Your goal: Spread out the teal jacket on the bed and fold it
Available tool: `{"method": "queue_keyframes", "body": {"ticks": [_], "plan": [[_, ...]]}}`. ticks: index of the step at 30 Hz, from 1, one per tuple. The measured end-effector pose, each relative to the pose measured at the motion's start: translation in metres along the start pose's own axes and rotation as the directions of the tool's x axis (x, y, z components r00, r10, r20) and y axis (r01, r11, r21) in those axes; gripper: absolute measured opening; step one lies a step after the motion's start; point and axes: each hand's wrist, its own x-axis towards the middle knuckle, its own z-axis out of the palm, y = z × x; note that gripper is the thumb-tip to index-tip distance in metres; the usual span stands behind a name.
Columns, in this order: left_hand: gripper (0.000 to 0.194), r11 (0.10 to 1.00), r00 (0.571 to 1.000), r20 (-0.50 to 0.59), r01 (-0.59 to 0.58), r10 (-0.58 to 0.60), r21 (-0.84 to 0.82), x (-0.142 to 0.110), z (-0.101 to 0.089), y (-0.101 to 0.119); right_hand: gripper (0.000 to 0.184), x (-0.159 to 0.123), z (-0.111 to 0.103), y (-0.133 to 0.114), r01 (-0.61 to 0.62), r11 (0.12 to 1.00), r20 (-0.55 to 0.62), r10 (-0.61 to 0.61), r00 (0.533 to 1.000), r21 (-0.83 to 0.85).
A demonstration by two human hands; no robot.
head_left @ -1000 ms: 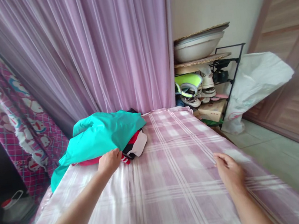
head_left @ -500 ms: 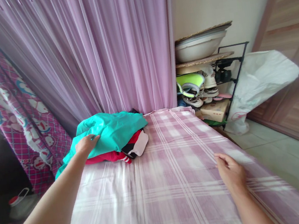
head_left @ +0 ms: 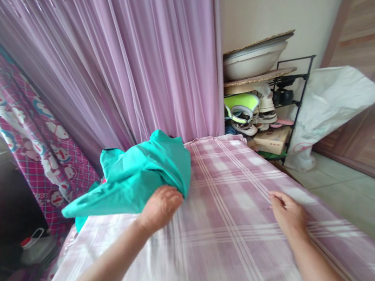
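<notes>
A teal piece of cloth (head_left: 142,170), perhaps a garment, is bunched and stretched across the far left of the bed. My left hand (head_left: 164,206) is closed on its near right edge, with the fingertips partly hidden in the folds. The cloth covers nearly all of the pile of clothes under it; only a sliver of red shows at its left. My right hand (head_left: 288,212) rests curled in a loose fist on the plaid sheet (head_left: 231,246), near the bed's right edge, with nothing visible in it.
Purple curtains (head_left: 161,60) hang behind the bed. A black rack (head_left: 297,100) with shoes, a lime visor (head_left: 243,104) and a white basin (head_left: 256,60) stands at the far right corner. Beside it hangs a white plastic bag (head_left: 335,95). A jug (head_left: 37,247) stands low at left.
My left hand has moved right and toward me, drawing the teal cloth over the red, black and pale items that showed before. My right hand stays put.
</notes>
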Motion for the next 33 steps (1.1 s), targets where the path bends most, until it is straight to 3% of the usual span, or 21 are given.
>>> {"method": "queue_keyframes", "body": {"ticks": [1,3,5,8,10,13,15,16,18,20,22,25,26,27,29,31,33], "plan": [[0.033,0.994,0.994,0.032,-0.101,0.102,-0.044,-0.015,0.01,0.022,0.044,0.0,-0.001,-0.001,-0.008,1.0,0.008,0.008,1.0,0.005],[0.033,0.983,0.987,0.013,-0.157,0.159,-0.096,-0.048,0.026,0.056,0.046,-0.002,-0.002,-0.004,-0.019,1.0,0.037,0.018,0.999,0.014],[0.034,0.989,0.994,-0.044,-0.101,0.097,-0.11,-0.079,0.032,0.069,0.046,-0.004,-0.003,-0.007,-0.011,1.0,0.051,0.01,0.999,0.008],[0.038,0.991,0.974,-0.185,0.121,-0.129,-0.055,-0.105,0.029,0.053,0.043,-0.005,-0.003,-0.011,0.037,0.997,0.04,-0.035,0.999,-0.07],[0.046,0.947,0.903,-0.297,0.321,-0.311,-0.015,-0.106,0.024,0.026,0.038,-0.003,-0.003,-0.015,0.065,0.985,0.058,-0.057,0.997,-0.159],[0.072,0.8,0.729,-0.375,0.597,-0.572,-0.058,-0.085,0.015,-0.016,0.032,0.0,-0.002,-0.02,0.092,0.972,0.198,-0.048,0.979,-0.217],[0.078,0.693,0.645,-0.289,0.713,-0.708,-0.107,-0.062,0.006,-0.033,0.031,-0.003,-0.002,-0.024,0.106,0.975,0.304,-0.042,0.952,-0.197],[0.075,0.661,0.629,-0.223,0.742,-0.745,-0.115,-0.05,0.001,-0.036,0.031,-0.007,-0.002,-0.026,0.113,0.976,0.34,-0.044,0.939,-0.186],[0.06,0.662,0.652,-0.114,0.741,-0.75,-0.115,-0.028,-0.009,-0.032,0.032,-0.017,-0.002,-0.028,0.146,0.974,0.384,-0.07,0.921,-0.172],[0.042,0.73,0.726,-0.076,0.674,-0.683,-0.118,-0.013,-0.016,-0.013,0.032,-0.029,-0.003,-0.03,0.194,0.971,0.425,-0.117,0.897,-0.143],[0.034,0.818,0.816,-0.08,0.561,-0.572,-0.128,-0.008,-0.015,0.022,0.032,-0.038,-0.005,-0.033,0.224,0.97,0.448,-0.16,0.88,-0.094],[0.018,0.946,0.953,-0.036,0.294,-0.301,-0.136,-0.022,0.002,0.092,0.036,-0.041,-0.011,-0.048,0.173,0.985,0.412,-0.147,0.899,-0.026],[0.017,0.989,0.994,-0.01,0.103,-0.105,-0.107,-0.031,0.01,0.114,0.038,-0.041,-0.014,-0.056,0.141,0.99,0.398,-0.129,0.908,0.0],[0.019,0.995,0.999,0.012,-0.033,0.034,-0.093,-0.042,0.018,0.133,0.042,-0.04,-0.016,-0.065,0.114,0.993,0.39,-0.116,0.913,0.028],[0.023,0.985,0.993,0.021,-0.114,0.118,-0.129,-0.064,0.031,0.158,0.047,-0.043,-0.02,-0.085,0.117,0.99,0.388,-0.138,0.911,0.077],[0.029,0.979,0.997,0.022,-0.066,0.072,-0.192,-0.085,0.039,0.161,0.049,-0.053,-0.021,-0.105,0.189,0.979,0.395,-0.203,0.896,0.074],[0.031,0.969,0.999,-0.003,0.03,-0.032,-0.244,-0.101,0.044,0.145,0.053,-0.069,-0.017,-0.123,0.304,0.953,0.403,-0.28,0.871,0.003]]}}
